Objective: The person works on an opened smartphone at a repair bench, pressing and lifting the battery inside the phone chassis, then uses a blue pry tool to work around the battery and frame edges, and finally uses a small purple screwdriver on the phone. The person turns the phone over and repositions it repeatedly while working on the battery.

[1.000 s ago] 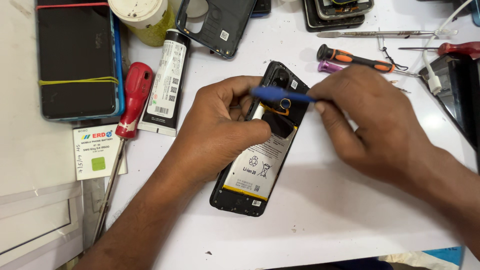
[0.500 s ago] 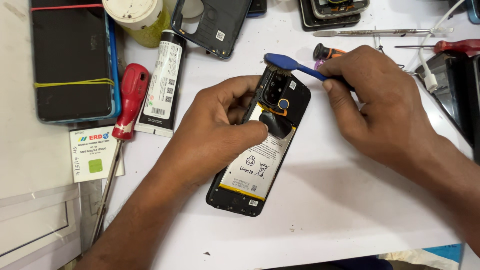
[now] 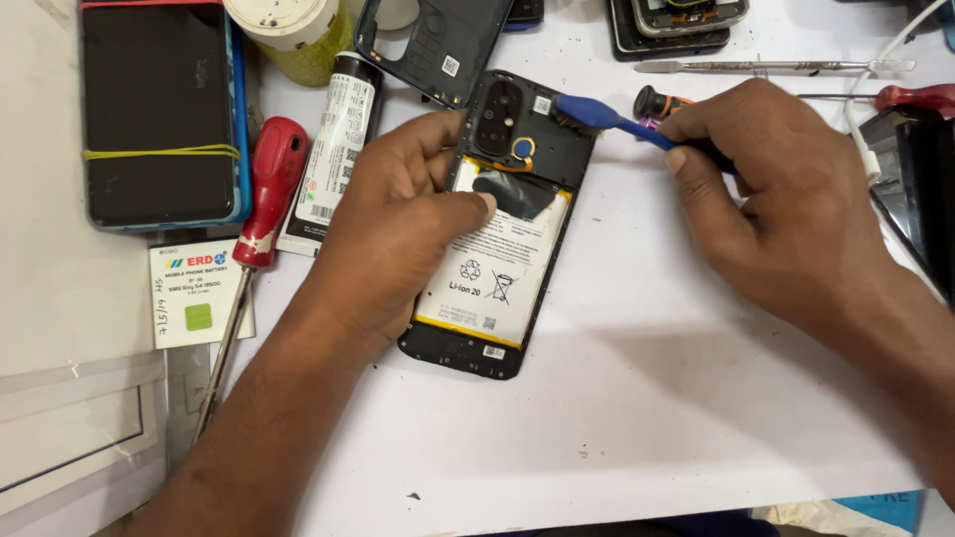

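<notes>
An opened black phone [image 3: 502, 214] lies face down on the white table [image 3: 647, 398], its white battery [image 3: 492, 268] and camera block exposed. My left hand [image 3: 408, 229] presses on the phone's left side, thumb on the battery's top edge. My right hand [image 3: 776, 189] grips a blue-handled brush [image 3: 607, 117], whose head rests on the phone's upper right corner.
At the left lie a red-handled screwdriver [image 3: 261, 214], a black-and-white tube [image 3: 333, 149], a phone bound with a rubber band [image 3: 159, 109] and a white battery pack [image 3: 199, 293]. A back cover [image 3: 433, 45], other phone parts, a metal spudger [image 3: 766, 67] and screwdrivers sit along the far edge.
The brush head has moved from the camera area to the phone's upper right corner. My left hand keeps holding the phone, which has shifted slightly.
</notes>
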Motion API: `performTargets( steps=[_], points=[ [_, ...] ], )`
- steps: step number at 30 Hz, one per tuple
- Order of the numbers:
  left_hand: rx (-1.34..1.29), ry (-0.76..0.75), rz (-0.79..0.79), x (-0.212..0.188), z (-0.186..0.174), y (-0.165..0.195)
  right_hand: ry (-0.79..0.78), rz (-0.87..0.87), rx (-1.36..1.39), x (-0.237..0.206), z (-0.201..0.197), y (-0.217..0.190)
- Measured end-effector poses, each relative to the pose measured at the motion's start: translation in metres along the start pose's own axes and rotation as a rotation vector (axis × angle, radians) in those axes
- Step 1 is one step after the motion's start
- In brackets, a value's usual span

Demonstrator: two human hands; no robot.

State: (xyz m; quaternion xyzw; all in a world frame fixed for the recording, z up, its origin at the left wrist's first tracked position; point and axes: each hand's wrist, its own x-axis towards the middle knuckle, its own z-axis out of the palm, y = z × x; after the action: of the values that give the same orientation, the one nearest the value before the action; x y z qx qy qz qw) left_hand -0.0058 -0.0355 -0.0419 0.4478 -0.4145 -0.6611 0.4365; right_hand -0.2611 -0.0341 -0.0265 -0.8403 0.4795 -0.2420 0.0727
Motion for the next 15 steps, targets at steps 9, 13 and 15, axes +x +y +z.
performTargets(
  steps=[9, 13, 15],
  points=[
    [0.041, -0.046, -0.028, -0.003, 0.001, 0.005, 0.004, 0.013, -0.015, 0.0, -0.002, -0.001],
    [0.09, -0.098, -0.06, -0.007, 0.009, 0.005, 0.046, -0.025, 0.022, -0.001, 0.0, -0.004],
    [0.145, -0.1, -0.097, -0.009, 0.013, 0.004, 0.045, -0.034, 0.03, -0.001, 0.001, -0.004]
  ],
)
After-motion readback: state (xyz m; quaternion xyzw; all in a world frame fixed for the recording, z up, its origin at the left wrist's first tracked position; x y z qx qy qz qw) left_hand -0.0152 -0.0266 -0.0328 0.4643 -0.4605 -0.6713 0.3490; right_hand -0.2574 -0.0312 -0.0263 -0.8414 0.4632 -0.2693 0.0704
